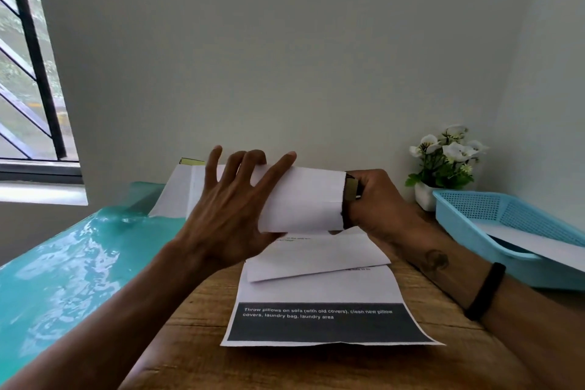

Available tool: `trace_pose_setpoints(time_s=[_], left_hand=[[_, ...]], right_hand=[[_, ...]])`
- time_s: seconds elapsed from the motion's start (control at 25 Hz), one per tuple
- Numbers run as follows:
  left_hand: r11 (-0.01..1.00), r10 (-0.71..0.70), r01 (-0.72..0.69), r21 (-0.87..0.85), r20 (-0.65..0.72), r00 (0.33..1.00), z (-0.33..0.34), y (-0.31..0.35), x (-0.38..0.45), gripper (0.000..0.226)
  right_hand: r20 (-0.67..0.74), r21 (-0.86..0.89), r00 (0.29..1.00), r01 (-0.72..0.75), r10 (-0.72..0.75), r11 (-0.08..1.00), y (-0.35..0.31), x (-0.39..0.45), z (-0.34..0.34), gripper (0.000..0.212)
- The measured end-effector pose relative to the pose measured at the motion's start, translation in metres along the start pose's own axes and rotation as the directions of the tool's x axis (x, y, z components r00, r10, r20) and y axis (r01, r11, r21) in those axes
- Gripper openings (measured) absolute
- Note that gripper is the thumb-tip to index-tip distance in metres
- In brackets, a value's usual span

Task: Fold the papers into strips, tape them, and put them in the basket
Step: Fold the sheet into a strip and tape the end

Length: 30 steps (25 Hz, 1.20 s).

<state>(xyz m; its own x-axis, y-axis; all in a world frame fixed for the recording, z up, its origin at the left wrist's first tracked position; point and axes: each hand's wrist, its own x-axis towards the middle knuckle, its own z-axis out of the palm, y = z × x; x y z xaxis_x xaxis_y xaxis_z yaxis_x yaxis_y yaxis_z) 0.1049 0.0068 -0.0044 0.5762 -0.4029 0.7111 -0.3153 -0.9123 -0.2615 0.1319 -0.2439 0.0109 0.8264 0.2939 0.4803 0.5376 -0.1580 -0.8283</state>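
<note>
- While the folded strip [304,200] sits lifted above the wooden table [196,355], both hands are on it, one at each end.
- Left hand [228,215] is spread wide, fingers long and fanned, with the thumb tucked under the strip's near edge and the fingertips reaching over its top edge: more a flat brace than a clench.
- Right hand [373,200] is curled up tight at the strip's right end, gripping a roll of tape [350,192] pressed against the paper edge; a black band [484,291] sits on that forearm.
- Below the hands, a second folded paper [316,258] lies slightly askew on top of a flat printed sheet [319,310], whose dark panel with white text faces the camera.
- Over on the right, the blue basket [468,215] rests on the table edge, with a white sheet [531,244] lying inside it and poking out over its near rim.
- Just behind the basket, a small white pot of white flowers [443,162] stands against the wall.
- Behind the left hand, more white paper [177,196] leans up toward the wall, with something yellow-edged behind it that I cannot make out.
- Left of the table, a glossy teal sheet [72,263] covers the surface under the window [28,73].
</note>
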Motion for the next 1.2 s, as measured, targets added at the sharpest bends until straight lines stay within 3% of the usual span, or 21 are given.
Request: trace_pose_setpoints(time_s=[0.16,0.24,0.32,0.44,0.52,0.64,0.68,0.84,1.2], left_hand=[[1.000,0.013,-0.014,-0.020,-0.034,0.999,0.005,0.002,0.002,0.108],[1.000,0.004,-0.006,-0.022,-0.078,0.997,0.005,-0.004,0.004,0.102],[0.999,-0.018,0.014,-0.034,-0.102,0.995,0.004,-0.013,0.004,0.100],[0.995,-0.073,0.065,-0.072,-0.115,0.991,0.005,-0.030,-0.001,0.102],[0.991,-0.110,0.101,-0.084,-0.103,0.989,0.009,-0.041,-0.005,0.103],[0.985,-0.131,0.116,-0.126,-0.125,0.983,0.015,-0.049,-0.009,0.097],[0.979,-0.137,0.109,-0.172,-0.157,0.978,0.016,-0.049,-0.010,0.097],[0.936,-0.198,0.100,-0.337,-0.269,0.943,0.017,-0.049,-0.012,0.106],[0.981,-0.139,0.095,-0.170,-0.271,0.953,0.012,-0.048,-0.013,0.100]], right_hand=[[0.054,0.048,0.998,-0.026,0.023,0.999,-0.005,-0.001,0.003,0.031],[0.095,0.051,0.990,-0.105,0.100,0.993,-0.009,0.002,-0.004,0.022],[0.127,0.009,0.968,-0.220,0.217,0.975,-0.011,0.005,-0.017,0.032],[0.126,-0.368,0.936,-0.263,0.328,0.892,-0.011,0.009,-0.040,0.055],[0.167,-0.502,0.888,-0.298,0.428,0.812,-0.010,0.008,-0.046,0.074],[0.221,-0.779,0.820,-0.178,0.528,0.602,-0.002,0.009,-0.043,0.112],[0.232,-0.835,0.798,-0.130,0.557,0.534,-0.001,0.008,-0.040,0.115],[0.246,-0.879,0.785,-0.068,0.569,0.472,-0.003,0.004,-0.032,0.098],[0.244,-0.893,0.793,-0.042,0.559,0.449,0.001,0.005,-0.035,0.093]])
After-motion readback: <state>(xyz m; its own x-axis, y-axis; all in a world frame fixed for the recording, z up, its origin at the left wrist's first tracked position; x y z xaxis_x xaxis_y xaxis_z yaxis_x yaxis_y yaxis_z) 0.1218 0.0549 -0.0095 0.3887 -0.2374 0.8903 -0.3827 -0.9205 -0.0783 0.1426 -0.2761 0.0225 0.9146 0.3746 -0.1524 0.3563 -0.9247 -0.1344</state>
